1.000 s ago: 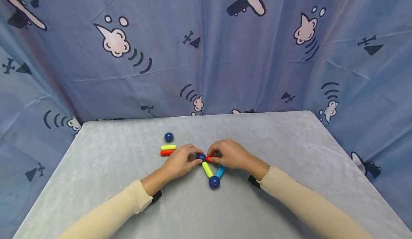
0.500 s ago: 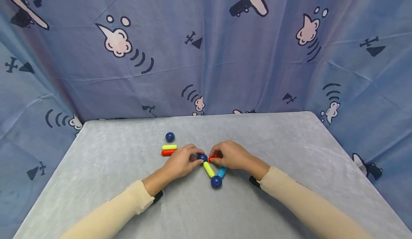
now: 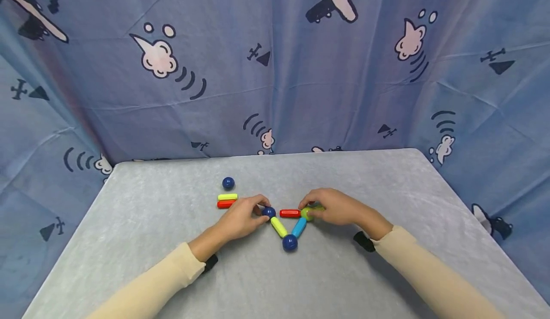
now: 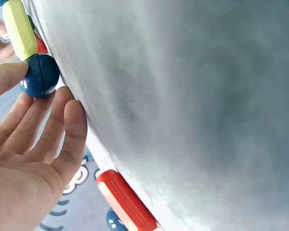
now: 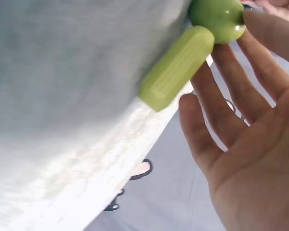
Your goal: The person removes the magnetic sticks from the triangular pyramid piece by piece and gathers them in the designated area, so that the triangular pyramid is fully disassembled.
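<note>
My left hand (image 3: 240,219) pinches a dark blue ball (image 4: 40,75) between thumb and fingers. From that ball a yellow-green rod (image 3: 279,227) runs to a second dark blue ball (image 3: 290,243) nearer me. A light blue rod (image 3: 299,227) links the near ball to a green ball (image 5: 217,19), which my right hand (image 3: 337,207) holds with thumb and fingertips. Another yellow-green rod (image 5: 177,70) touches the green ball and is partly covered by the right hand in the head view. A red rod (image 3: 290,213) reaches left from the green ball; a small gap separates it from the left ball.
Left of the hands lie a loose yellow-green rod (image 3: 227,196) and a red rod (image 3: 225,204) side by side. Behind them sits a loose dark blue ball (image 3: 228,183). A patterned blue curtain (image 3: 215,70) hangs behind the grey-covered table (image 3: 142,214).
The right hand has let go of the red rod and moved right to the green ball, now uncovered. A gap has opened between red rod and left blue ball. The left hand keeps its hold.
</note>
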`<state>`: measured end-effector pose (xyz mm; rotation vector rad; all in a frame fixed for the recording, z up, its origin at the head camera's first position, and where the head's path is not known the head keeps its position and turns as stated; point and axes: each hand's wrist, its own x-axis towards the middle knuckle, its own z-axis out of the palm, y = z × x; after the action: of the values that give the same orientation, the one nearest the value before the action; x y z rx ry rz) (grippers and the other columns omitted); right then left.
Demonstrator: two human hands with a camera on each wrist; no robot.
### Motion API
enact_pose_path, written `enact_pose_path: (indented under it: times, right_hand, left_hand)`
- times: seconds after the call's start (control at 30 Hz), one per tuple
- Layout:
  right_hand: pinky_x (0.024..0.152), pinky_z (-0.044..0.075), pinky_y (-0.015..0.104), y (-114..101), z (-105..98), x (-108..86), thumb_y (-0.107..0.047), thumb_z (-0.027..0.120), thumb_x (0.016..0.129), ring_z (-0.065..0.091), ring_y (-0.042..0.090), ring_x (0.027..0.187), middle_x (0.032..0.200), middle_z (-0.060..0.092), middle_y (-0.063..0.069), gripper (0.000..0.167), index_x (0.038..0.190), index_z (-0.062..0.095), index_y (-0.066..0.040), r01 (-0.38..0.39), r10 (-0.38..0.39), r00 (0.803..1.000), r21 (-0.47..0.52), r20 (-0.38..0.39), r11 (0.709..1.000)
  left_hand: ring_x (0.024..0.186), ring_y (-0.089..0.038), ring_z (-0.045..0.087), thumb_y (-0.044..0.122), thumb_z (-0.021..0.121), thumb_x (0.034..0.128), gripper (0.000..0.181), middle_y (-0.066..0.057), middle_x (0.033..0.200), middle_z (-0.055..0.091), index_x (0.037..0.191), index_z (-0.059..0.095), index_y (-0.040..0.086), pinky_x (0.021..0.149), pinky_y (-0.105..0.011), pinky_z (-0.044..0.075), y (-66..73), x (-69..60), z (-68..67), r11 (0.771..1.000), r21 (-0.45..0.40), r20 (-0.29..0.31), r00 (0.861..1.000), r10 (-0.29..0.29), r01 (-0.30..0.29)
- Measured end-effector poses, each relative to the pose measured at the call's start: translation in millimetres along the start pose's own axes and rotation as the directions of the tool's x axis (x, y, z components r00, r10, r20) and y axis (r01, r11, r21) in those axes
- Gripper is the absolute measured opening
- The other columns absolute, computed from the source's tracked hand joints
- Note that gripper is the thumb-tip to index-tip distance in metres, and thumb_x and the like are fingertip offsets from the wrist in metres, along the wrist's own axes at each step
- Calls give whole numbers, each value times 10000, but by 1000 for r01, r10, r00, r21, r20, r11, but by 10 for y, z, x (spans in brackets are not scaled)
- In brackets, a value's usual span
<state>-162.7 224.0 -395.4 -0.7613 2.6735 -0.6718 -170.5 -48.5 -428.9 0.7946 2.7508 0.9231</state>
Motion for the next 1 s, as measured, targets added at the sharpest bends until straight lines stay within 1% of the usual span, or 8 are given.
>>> enact_pose_path:
  times: [0.1, 0.27, 0.4, 0.53, 0.67, 0.73, 0.87, 1.0]
  right_hand:
    - [983, 508, 456, 51, 24, -82, -152, 696, 929, 621, 183, 1118, 1210, 682, -23, 277, 1205, 694, -183, 15, -15, 1000, 8, 3, 1000]
    - [976, 508, 458, 50, 74, -164, -119, 730, 896, 627, 186, 1105, 1197, 688, -35, 312, 1194, 696, -205, 4, -5, 998, -4, -67, 1000]
    - [955, 512, 454, 41, 95, -227, -118, 744, 882, 639, 195, 1080, 1180, 698, -32, 310, 1179, 708, -198, -34, 33, 992, -9, -126, 999]
    - [925, 522, 443, 50, 107, -268, -127, 762, 866, 646, 197, 1044, 1153, 704, -26, 304, 1162, 717, -185, -73, 69, 982, -18, -175, 997]
    - [913, 523, 457, 47, 118, -284, -207, 761, 879, 652, 215, 1045, 1135, 709, -19, 285, 1159, 719, -178, -122, 110, 972, -44, -208, 992]
    - [920, 522, 467, 40, 129, -290, -262, 757, 885, 652, 222, 1056, 1133, 710, -18, 293, 1165, 717, -184, -157, 142, 966, -56, -216, 986]
    - [925, 520, 473, 29, 163, -299, -324, 751, 886, 653, 220, 1058, 1131, 709, -21, 318, 1175, 712, -197, -188, 169, 960, -63, -225, 980]
    - [914, 523, 471, 24, 179, -316, -323, 754, 883, 657, 214, 1041, 1128, 712, -22, 321, 1174, 712, -195, -174, 156, 959, -56, -237, 983]
  left_hand:
    - [887, -113, 644, 169, 765, 877, 268, 6, 1066, 716, 1130, 675, 161, 788, -310, 527, -14, -45, -33, 1000, -11, 8, 1000, 11, -11]
    - [837, -113, 581, 166, 775, 866, 307, 26, 1020, 682, 1166, 712, 150, 736, -271, 484, 0, -163, -79, 999, 29, -8, 1000, 17, -17]
    - [785, -112, 547, 190, 799, 841, 311, 49, 929, 634, 1143, 734, 153, 671, -236, 438, 22, -302, -99, 997, 76, -38, 999, -9, 12]
    - [737, -76, 532, 236, 827, 811, 282, 64, 875, 606, 1072, 752, 158, 632, -218, 418, 39, -442, -114, 991, 126, -81, 996, -42, 52]
    - [686, -48, 501, 290, 839, 796, 253, 66, 819, 586, 1005, 753, 177, 598, -225, 401, 30, -529, -120, 981, 162, -145, 986, -80, 103]
    - [684, -46, 493, 302, 839, 795, 252, 67, 821, 596, 997, 752, 180, 606, -231, 401, 18, -557, -119, 979, 166, -168, 982, -89, 117]
    - [689, -51, 484, 303, 834, 802, 251, 76, 849, 617, 1011, 753, 189, 615, -234, 399, -9, -603, -117, 978, 151, -180, 977, -114, 142]
    - [696, -67, 483, 280, 828, 812, 254, 74, 881, 624, 1037, 757, 189, 612, -232, 392, -26, -616, -122, 981, 124, -168, 977, -129, 150]
